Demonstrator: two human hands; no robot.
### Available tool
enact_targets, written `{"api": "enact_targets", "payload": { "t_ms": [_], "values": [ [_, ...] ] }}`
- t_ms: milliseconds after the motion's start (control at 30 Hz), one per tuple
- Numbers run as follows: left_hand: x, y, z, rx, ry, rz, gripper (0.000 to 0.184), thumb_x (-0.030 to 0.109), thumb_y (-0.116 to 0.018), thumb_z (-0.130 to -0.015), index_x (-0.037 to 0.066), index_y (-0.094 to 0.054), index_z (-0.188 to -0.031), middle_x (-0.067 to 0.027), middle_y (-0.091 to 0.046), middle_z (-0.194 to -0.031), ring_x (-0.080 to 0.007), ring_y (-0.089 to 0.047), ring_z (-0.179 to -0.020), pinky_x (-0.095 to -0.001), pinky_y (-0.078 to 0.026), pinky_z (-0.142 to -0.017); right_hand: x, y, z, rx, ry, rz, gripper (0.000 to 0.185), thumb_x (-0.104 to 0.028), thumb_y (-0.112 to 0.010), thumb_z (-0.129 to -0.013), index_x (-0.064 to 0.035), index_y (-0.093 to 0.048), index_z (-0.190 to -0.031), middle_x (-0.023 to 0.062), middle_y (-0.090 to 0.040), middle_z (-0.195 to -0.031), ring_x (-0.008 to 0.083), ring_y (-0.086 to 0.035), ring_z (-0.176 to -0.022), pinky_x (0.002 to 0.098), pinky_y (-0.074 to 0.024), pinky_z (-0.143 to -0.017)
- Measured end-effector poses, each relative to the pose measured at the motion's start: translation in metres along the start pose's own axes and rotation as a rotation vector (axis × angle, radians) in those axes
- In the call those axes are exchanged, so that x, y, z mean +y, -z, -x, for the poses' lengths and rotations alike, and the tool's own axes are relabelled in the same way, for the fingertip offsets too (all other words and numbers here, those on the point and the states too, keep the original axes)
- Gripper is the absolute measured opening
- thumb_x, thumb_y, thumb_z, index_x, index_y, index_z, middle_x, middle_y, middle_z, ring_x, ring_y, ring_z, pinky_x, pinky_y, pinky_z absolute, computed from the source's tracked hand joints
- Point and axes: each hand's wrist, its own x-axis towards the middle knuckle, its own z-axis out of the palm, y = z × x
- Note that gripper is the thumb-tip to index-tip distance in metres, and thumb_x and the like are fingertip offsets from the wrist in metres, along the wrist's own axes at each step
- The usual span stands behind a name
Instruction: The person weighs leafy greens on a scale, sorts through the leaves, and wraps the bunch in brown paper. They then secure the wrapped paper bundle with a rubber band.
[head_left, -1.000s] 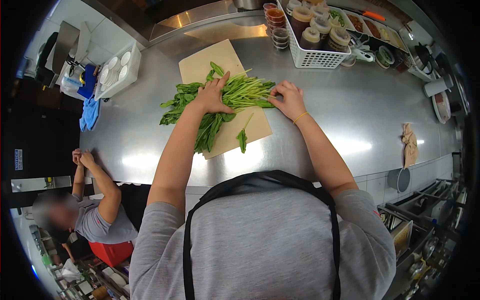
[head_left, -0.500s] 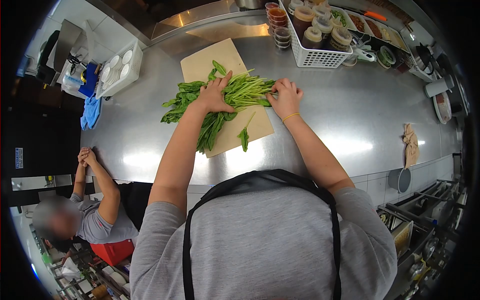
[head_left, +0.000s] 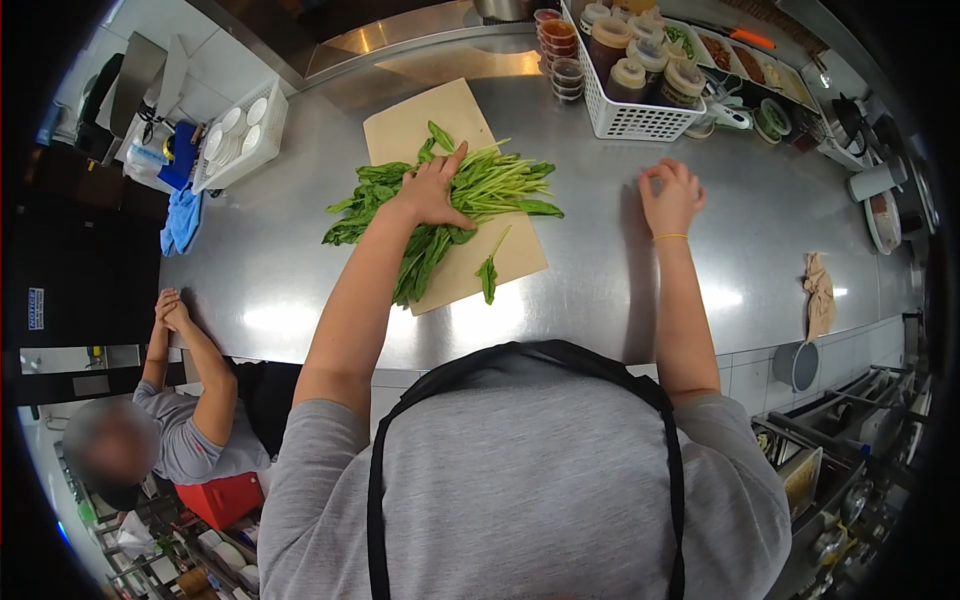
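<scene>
A bunch of leafy greens (head_left: 370, 205) with pale green stems lies across a tan board or sheet (head_left: 425, 115) on the steel counter. My left hand (head_left: 436, 192) rests on top of the bunch, fingers spread over the place where leaves meet stems. One loose leafy sprig (head_left: 488, 272) sits apart on the near part of the tan surface. Away to the right of the stem ends, my right hand (head_left: 672, 200) is over the bare counter with its fingers curled in. Whether something small is pinched there, I cannot make out.
Farther back stands a white basket (head_left: 640, 122) of sauce bottles, beside stacked sauce cups (head_left: 566, 75). A white basket of small dishes (head_left: 268, 135) and a blue cloth (head_left: 181, 220) are left. Right lies a beige cloth (head_left: 819, 295). A co-worker (head_left: 200, 430) stands at left, hands clasped.
My right hand has left the stem ends and moved right, its fingers curled. The left hand and the greens have stayed about where they were.
</scene>
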Motion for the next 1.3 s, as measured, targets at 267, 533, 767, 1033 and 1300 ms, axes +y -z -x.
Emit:
{"api": "enact_targets", "payload": {
  "t_ms": [267, 533, 767, 1033, 1300],
  "values": [
    [0.017, 0.019, 0.017, 0.147, -0.095, -0.042, 0.134, 0.062, -0.078, -0.039, 0.026, -0.002, -0.143, -0.0125, -0.020, -0.145, -0.0323, -0.021, -0.133, -0.0615, -0.015, -0.103, -0.048, 0.004, 0.021, -0.231, 0.300, -0.286, 0.023, -0.024, -0.068, -0.071, -0.0136, -0.058, -0.089, 0.0010, -0.056, -0.095, 0.0221, -0.050, -0.097, 0.0464, -0.0297, -0.090],
    [0.046, 0.028, 0.050, 0.433, -0.244, -0.054, 0.113, 0.046, -0.079, -0.052, 0.021, -0.017, -0.142, -0.0072, -0.028, -0.141, -0.0283, -0.028, -0.129, -0.0592, -0.019, -0.103, -0.086, -0.007, 0.035, -0.291, 0.470, -0.271, 0.021, -0.019, -0.069, -0.072, -0.0120, -0.058, -0.088, 0.0022, -0.054, -0.091, 0.0225, -0.052, -0.089, 0.0417, -0.0345, -0.086],
    [0.101, 0.057, 0.053, 0.445, -0.434, 0.475, 0.044, 0.015, -0.071, -0.072, 0.005, -0.056, -0.112, -0.0033, -0.054, -0.085, -0.0152, -0.054, -0.075, -0.0257, -0.043, -0.064, -0.120, 0.084, -0.020, -0.434, 0.506, -0.704, 0.017, -0.013, -0.066, -0.077, -0.0032, -0.056, -0.086, 0.0059, -0.053, -0.079, 0.0200, -0.052, -0.071, 0.0275, -0.0419, -0.062],
    [0.046, 0.052, 0.056, 0.515, -0.280, 1.330, 0.013, 0.007, -0.059, -0.083, 0.005, -0.056, -0.096, -0.0014, -0.057, -0.080, -0.0088, -0.054, -0.068, -0.0218, -0.043, -0.059, -0.099, 0.007, -0.047, -0.503, 0.259, -0.827, 0.018, -0.017, -0.064, -0.080, -0.0083, -0.060, -0.095, 0.0042, -0.056, -0.084, 0.0147, -0.055, -0.078, 0.0259, -0.0439, -0.070],
    [0.002, -0.008, 0.089, 0.365, 0.298, 1.612, 0.031, 0.015, -0.062, -0.084, 0.005, -0.050, -0.111, -0.0063, -0.060, -0.093, -0.0128, -0.060, -0.075, -0.0226, -0.050, -0.061, -0.079, -0.054, -0.018, -0.423, 0.475, -0.239, 0.013, -0.012, -0.063, -0.077, -0.0090, -0.059, -0.090, 0.0072, -0.055, -0.088, 0.0259, -0.057, -0.084, 0.0360, -0.0458, -0.072]
  ]
}}
